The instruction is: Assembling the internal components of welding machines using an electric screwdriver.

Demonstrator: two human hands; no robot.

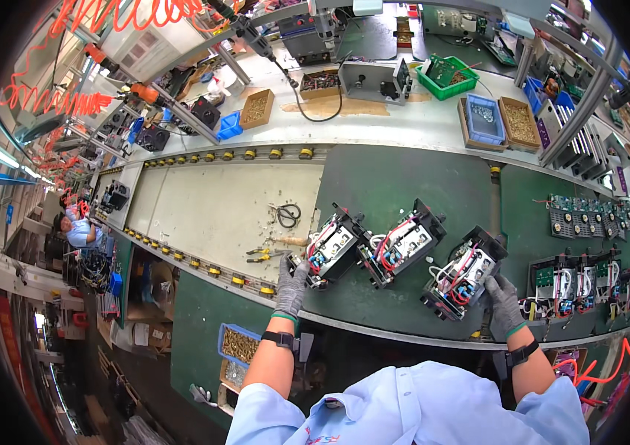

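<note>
Three open electronics units with black casings, white plates and red and white wires stand on a green mat (404, 174). My gloved left hand (291, 288) grips the near left corner of the left electronics unit (333, 243); its far fingers are partly hidden. Against the right side of the right electronics unit (465, 273), my gloved right hand (506, 302) is closed, thumb on its edge. Between them sits the middle electronics unit (404, 241), touched by neither hand. Left of my left hand lie yellow-handled pliers (266, 255) and black-handled scissors (286, 215).
More electronics units (571, 285) and circuit boards (582, 219) cover the right mat. A roller track (237, 279) borders the pale board. Along the back shelf stand a green basket (445, 78) and a blue bin (484, 119). A tray of brass parts (239, 343) sits near left. Another person (81, 231) is far left.
</note>
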